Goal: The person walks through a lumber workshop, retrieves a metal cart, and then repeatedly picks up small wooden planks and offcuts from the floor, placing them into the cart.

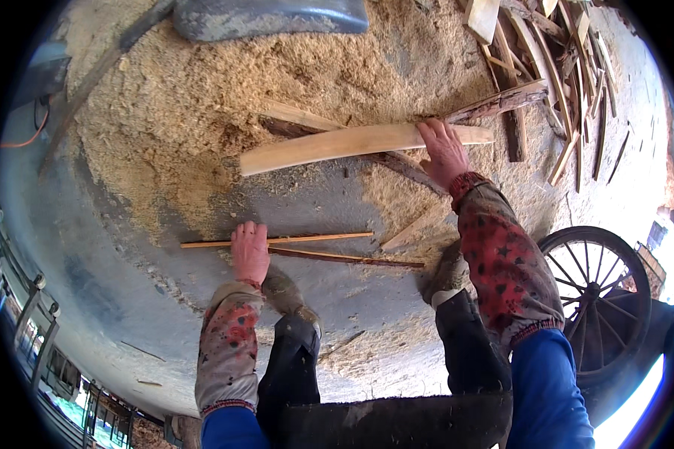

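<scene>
Left hand (pixel 250 251) fingers clamped on thin pale wooden strip (pixel 292 240); right hand (pixel 443 153) fingers curled over wide pale sawn plank (pixel 352 144). Both pieces lie on sawdust-strewn concrete floor (pixel 127 247); neither looks lifted yet.

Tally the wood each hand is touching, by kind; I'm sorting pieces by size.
Wide pale plank under the right hand: 1
Thin pale strip under the left hand: 1
Thin dark strip beside it: 1
Total: 3
</scene>
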Demonstrator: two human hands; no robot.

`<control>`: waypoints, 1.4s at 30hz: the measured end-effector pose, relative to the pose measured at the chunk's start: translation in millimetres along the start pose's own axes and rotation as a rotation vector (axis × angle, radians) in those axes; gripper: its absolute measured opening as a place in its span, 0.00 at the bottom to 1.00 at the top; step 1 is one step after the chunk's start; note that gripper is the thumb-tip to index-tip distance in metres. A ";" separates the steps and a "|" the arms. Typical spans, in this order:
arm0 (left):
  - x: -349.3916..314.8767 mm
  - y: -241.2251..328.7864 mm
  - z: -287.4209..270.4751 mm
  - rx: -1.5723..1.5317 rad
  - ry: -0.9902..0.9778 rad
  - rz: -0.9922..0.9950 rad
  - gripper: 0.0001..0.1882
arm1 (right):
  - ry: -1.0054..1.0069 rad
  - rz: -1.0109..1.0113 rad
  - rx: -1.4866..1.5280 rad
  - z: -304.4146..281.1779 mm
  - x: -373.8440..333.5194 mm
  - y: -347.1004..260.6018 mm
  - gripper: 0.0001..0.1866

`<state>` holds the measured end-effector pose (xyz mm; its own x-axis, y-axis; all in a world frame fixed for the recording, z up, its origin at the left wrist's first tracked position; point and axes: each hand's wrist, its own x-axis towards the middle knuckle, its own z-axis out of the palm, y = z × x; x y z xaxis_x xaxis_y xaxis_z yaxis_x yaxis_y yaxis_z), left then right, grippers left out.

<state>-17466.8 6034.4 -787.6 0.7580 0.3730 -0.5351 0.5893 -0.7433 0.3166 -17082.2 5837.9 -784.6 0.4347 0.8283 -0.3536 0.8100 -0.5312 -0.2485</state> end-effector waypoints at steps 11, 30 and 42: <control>-5.3 75.0 38.3 -0.105 -0.019 0.315 0.12 | -0.021 -0.020 -0.002 30.3 -7.4 -14.4 0.34; -104.6 -27.7 -32.4 0.017 -0.063 0.117 0.09 | -0.222 0.242 0.079 5.2 -95.8 30.2 0.16; -45.4 45.1 76.8 0.166 -0.082 0.235 0.15 | -0.352 0.414 -0.003 -12.6 -129.4 43.4 0.15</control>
<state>-17496.1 5941.3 -809.3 0.8389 0.1391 -0.5262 0.3418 -0.8870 0.3105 -17098.4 5709.9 -738.3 0.5597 0.4402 -0.7021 0.6004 -0.7994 -0.0226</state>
